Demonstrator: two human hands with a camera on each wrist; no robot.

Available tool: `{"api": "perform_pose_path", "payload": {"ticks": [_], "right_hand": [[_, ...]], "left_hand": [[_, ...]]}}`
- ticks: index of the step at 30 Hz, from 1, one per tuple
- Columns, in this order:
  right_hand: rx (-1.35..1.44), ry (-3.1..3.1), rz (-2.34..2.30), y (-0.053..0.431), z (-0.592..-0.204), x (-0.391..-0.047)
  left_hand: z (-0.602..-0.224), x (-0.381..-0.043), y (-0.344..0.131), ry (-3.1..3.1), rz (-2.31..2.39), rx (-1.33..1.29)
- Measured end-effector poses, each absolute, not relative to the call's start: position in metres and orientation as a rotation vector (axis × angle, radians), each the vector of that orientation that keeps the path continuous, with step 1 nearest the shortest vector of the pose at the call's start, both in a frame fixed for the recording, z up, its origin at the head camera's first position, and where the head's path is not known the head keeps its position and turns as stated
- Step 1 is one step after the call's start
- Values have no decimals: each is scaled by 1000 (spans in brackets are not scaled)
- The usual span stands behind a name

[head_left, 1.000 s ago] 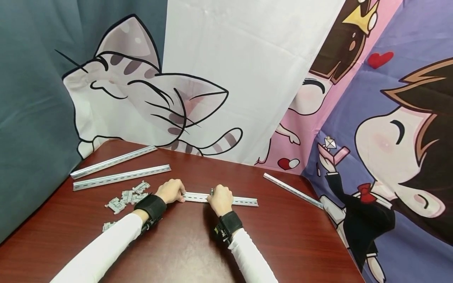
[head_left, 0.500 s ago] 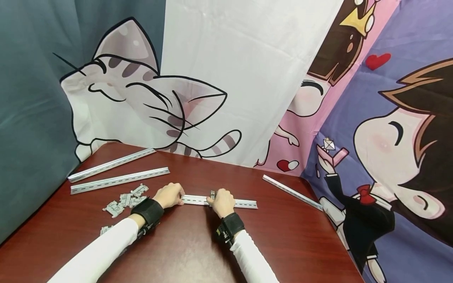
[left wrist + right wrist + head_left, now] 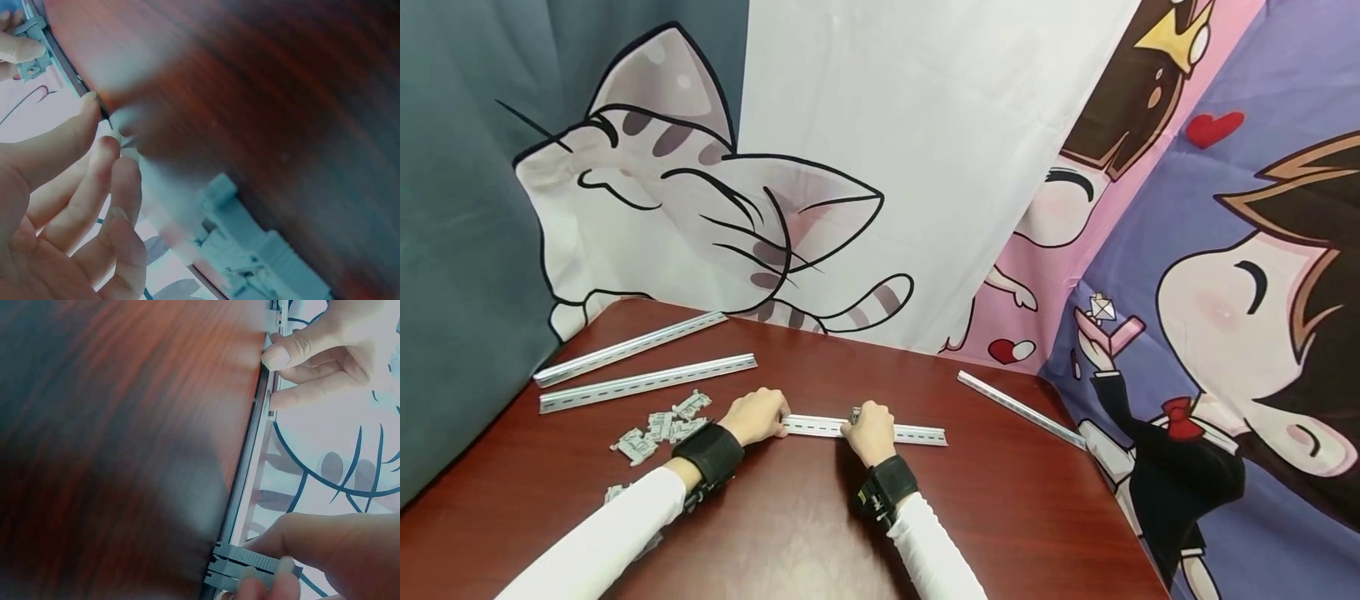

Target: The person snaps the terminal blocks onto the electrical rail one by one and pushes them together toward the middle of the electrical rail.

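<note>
A slotted metal DIN rail [image 3: 816,427] lies crosswise on the table in front of me. My left hand [image 3: 758,415] pinches its left end between thumb and fingers. Further right along the rail, my right hand [image 3: 871,433] grips slim grey DIN rail terminal blocks [image 3: 240,565], ribbed along their edges, which sit side by side at the rail. In the head view these are mostly hidden behind the right hand's fingers. Below the left hand, a loose grey terminal block [image 3: 262,262] shows close and blurred in the left wrist view.
More loose terminal blocks [image 3: 660,426] lie in a group left of my left hand, some partly behind the forearm. Two longer rails [image 3: 647,383] rest at the back left, and another rail [image 3: 1022,408] slants at the right. A printed cloth [image 3: 925,167] hangs behind the table.
The right hand tilted back slightly at mid-interval, showing more of the blocks, then leaned over them again at the same place on the rail. The left hand stays at the rail's end.
</note>
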State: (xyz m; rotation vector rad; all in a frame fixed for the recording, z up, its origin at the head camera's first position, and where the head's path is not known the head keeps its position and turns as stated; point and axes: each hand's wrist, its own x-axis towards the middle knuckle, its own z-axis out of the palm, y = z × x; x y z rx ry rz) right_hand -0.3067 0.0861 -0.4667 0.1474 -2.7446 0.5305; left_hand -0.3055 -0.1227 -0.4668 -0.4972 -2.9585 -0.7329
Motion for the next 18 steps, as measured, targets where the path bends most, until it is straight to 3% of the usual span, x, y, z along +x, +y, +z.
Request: {"api": "perform_pose_path", "payload": {"ticks": [5, 18], "right_hand": [[176, -2761, 546, 90, -466, -315], [118, -2861, 507, 93, -463, -363]], "left_hand": [[-458, -293, -127, -2992, -677, -542], [-432, -215, -139, -2982, -569, -798]]}}
